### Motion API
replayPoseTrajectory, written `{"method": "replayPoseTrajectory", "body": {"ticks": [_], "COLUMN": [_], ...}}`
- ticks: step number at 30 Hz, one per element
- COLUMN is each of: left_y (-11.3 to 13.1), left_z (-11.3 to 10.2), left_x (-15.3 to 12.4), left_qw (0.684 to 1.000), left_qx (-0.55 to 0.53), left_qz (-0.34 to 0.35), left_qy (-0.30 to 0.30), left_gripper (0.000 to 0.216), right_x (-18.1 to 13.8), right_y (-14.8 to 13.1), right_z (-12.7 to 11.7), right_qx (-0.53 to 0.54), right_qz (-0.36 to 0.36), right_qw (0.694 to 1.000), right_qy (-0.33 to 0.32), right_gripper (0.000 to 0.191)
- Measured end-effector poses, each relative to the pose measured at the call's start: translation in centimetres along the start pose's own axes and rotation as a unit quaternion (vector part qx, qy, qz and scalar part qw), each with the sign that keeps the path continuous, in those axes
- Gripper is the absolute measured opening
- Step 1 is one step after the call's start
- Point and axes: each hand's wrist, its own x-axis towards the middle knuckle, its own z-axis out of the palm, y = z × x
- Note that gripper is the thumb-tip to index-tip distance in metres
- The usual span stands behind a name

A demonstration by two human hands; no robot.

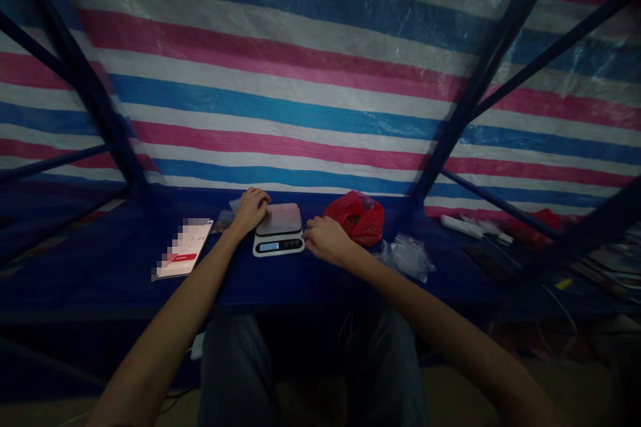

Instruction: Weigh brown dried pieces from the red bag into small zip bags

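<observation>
A small kitchen scale (pixel 279 230) with a steel platform and a lit display sits on the dark blue table (pixel 110 260). My left hand (pixel 249 208) rests at the scale's left rear corner, fingers curled against its edge. At the scale's right front corner lies my right hand (pixel 324 239), fingers bent and touching the scale's base. A red plastic bag (pixel 356 217) lies just behind the right hand.
A phone (pixel 183 248) lies to the left of the scale. Clear plastic bags (pixel 408 255) lie to the right, with a white power strip (pixel 463 225) further right. A striped tarp (pixel 300 67) and dark blue shelf posts (pixel 465 93) stand behind.
</observation>
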Motion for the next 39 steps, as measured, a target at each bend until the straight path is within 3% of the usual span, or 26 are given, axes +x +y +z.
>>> {"method": "replayPoseTrajectory", "body": {"ticks": [4, 7, 14, 21, 26, 31, 35, 39], "left_y": [-0.5, -0.6, -0.6, -1.0, -0.9, -0.8, -1.9, -4.6], "left_z": [-0.1, 0.0, 0.4, 0.3, -0.4, -0.3, -0.8, -2.7], "left_x": [-0.1, -0.1, 0.1, 0.0, -0.1, 0.2, 0.6, 0.8], "left_qw": [1.000, 1.000, 1.000, 1.000, 0.999, 0.996, 0.984, 0.974], "left_qx": [0.004, 0.003, 0.003, 0.013, 0.028, -0.072, -0.152, -0.175], "left_qz": [-0.010, -0.007, 0.002, -0.010, -0.024, -0.044, -0.080, -0.119], "left_qy": [0.011, 0.011, 0.004, 0.009, 0.023, 0.016, 0.048, 0.080], "left_gripper": [0.023, 0.024, 0.023, 0.022, 0.022, 0.028, 0.036, 0.038], "right_x": [-0.2, -0.8, 0.4, 6.4, 9.6, 9.8, 9.5, 9.3], "right_y": [3.4, 4.9, 4.0, 1.8, 0.9, 1.0, 1.3, 1.7], "right_z": [0.3, 1.9, 3.1, 2.4, 3.6, 5.3, 6.0, 6.5], "right_qx": [0.069, 0.166, 0.244, 0.253, 0.383, 0.448, 0.461, 0.455], "right_qz": [0.099, 0.108, 0.099, 0.113, 0.067, 0.101, 0.115, 0.120], "right_qw": [0.992, 0.979, 0.959, 0.945, 0.891, 0.854, 0.849, 0.852], "right_qy": [0.043, 0.035, 0.102, 0.174, 0.234, 0.243, 0.232, 0.231], "right_gripper": [0.045, 0.070, 0.056, 0.060, 0.047, 0.042, 0.052, 0.049]}}
